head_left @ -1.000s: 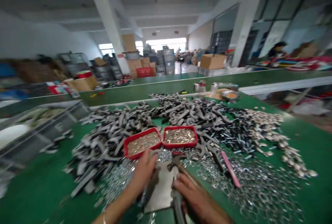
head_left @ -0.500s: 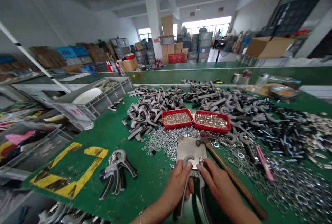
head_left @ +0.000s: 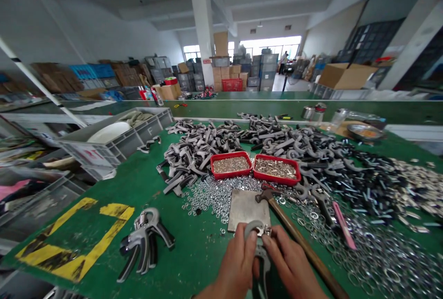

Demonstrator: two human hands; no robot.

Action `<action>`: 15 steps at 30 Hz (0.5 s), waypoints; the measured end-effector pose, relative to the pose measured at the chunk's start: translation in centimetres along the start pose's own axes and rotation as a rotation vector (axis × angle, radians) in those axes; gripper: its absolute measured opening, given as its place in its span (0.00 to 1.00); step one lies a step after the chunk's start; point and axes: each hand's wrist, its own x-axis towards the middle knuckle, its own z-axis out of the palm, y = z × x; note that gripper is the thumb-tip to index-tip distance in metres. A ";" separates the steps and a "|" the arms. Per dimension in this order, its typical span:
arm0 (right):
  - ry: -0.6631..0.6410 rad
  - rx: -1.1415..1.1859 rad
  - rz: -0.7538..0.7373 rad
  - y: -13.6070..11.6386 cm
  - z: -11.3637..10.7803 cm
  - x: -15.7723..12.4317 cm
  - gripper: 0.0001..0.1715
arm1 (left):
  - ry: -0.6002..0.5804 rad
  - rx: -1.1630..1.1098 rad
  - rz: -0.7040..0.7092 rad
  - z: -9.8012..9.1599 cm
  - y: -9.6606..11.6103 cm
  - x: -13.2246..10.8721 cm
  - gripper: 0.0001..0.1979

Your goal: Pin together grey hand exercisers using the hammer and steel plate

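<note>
In front of me, both hands are closed on a grey and black hand grip strengthener [head_left: 264, 262]. My left hand [head_left: 238, 260] grips it near its curved grey hook, with the thumb against the hook. My right hand [head_left: 289, 262] pinches its other side, at a small shiny metal part [head_left: 267, 230] that looks like a coil spring. Fingers hide much of the handles. Just beyond lies a square metal plate [head_left: 247, 210]. A hammer [head_left: 297, 234] rests right of the plate. Two more hand grip strengtheners with springs [head_left: 147, 239] stand together at the left.
Two red trays [head_left: 231, 175] of small metal pins sit behind the plate, before a heap of grey handles [head_left: 200, 144]. Loose nuts [head_left: 214, 197], rings [head_left: 374, 253] and a pink-handled tool [head_left: 344, 225] lie around. A grey crate [head_left: 131, 140] stands at left.
The view has shifted slightly, so the table appears further left. The grip strengthener is now held with its handles closer together, and my hands have come nearer each other.
</note>
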 end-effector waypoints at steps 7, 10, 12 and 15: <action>-0.111 0.073 0.045 -1.2 -0.8 -0.3 0.17 | -0.192 0.533 0.217 -2.6 -0.5 -0.3 0.26; -0.155 0.113 0.053 -1.2 -0.5 -0.9 0.16 | -0.305 0.713 0.233 -3.2 -1.5 -0.3 0.34; -0.205 0.085 0.014 -0.9 -0.2 -1.3 0.14 | -0.318 0.820 0.215 -3.2 -2.2 -0.4 0.31; -0.249 0.031 -0.015 -0.4 -0.1 -1.2 0.14 | -0.283 0.850 0.309 -3.0 -1.9 0.4 0.29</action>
